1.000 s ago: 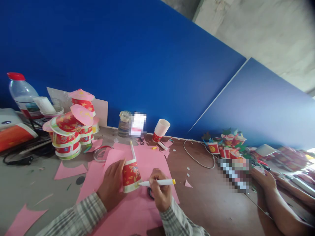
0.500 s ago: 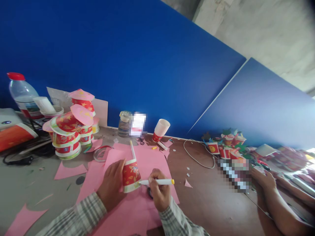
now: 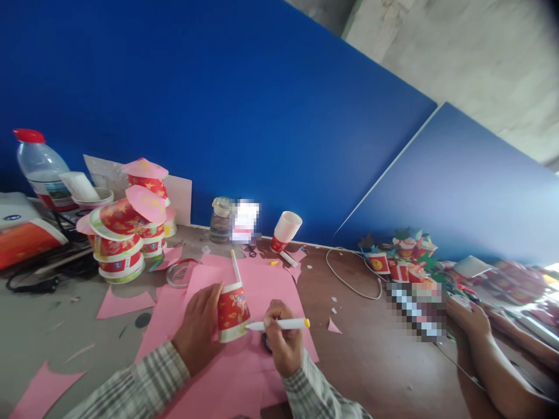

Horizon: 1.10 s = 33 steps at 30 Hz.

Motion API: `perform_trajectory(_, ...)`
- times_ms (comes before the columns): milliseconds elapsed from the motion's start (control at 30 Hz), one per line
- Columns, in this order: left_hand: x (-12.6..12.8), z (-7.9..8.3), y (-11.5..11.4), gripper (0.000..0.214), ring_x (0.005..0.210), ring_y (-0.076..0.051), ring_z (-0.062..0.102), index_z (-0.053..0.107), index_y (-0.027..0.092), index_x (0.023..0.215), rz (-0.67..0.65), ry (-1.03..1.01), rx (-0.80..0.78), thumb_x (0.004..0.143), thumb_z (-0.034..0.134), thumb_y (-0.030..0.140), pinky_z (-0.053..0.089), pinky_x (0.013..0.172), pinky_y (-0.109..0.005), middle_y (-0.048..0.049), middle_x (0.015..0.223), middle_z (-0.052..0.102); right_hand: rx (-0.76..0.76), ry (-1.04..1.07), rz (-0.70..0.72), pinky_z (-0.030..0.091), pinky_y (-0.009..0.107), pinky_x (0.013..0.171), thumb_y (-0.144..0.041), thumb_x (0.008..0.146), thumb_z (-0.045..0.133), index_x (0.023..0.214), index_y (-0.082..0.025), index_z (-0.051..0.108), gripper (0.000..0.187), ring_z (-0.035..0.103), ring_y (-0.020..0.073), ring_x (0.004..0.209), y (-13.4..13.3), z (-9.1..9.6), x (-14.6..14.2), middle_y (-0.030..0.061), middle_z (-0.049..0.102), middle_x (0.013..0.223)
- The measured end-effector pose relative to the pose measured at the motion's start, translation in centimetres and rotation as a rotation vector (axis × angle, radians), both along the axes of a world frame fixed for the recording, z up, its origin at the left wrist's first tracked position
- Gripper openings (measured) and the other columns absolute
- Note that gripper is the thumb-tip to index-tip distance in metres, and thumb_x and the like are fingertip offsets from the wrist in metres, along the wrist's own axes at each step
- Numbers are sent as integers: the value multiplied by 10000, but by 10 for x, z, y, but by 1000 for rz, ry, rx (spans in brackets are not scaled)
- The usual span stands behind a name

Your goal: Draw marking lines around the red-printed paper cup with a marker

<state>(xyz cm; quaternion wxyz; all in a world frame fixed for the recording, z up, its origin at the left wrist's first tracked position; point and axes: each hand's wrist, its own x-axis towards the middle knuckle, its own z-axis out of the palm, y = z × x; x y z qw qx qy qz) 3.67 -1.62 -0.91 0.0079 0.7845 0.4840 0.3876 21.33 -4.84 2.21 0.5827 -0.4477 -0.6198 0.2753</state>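
A red patterned paper cup [image 3: 233,308] is held in my left hand [image 3: 198,323], its pale rim toward me. My right hand [image 3: 283,340] grips a white marker with a yellow end [image 3: 283,323]. The marker's tip touches or nearly touches the cup's pale rim, where yellow marks show. Beneath both hands lie sheets of pink paper [image 3: 275,285]. Just beyond the cup lies another white marker [image 3: 236,266]. A dark round object, partly hidden, sits under my right hand.
Decorated cups with pink paper hats [image 3: 120,250] stand at left, near a red-capped bottle [image 3: 46,174]. A glass jar [image 3: 219,220] and white cup [image 3: 288,227] stand by the blue partition [image 3: 218,105]. At right, another person's hands [image 3: 469,314] are near a blurred-out object and several small cups.
The marker tip has shifted very slightly along the cup's rim. Otherwise my hands and the cup have hardly moved.
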Motion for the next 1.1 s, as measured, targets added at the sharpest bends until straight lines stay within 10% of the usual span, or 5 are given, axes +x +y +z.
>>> perform_trajectory(733,-1,-3,2,974,989,-298,427,159,151,1218,-7,8,-4,468,553,633,392,815,-440,-136,1082,464,-26,12,24,382,252,476,-162,682,498,522,-196,518,165,447,155,471,-2,3,0,-36,468,498)
perform_trajectory(1100,-4,-3,0,993,1022,-315,382,103,193,1232,16,-4,-13,455,591,573,351,839,-470,-121,1112,414,13,75,44,464,256,449,-208,790,473,958,-197,592,206,543,163,450,-2,-3,-7,-18,576,539)
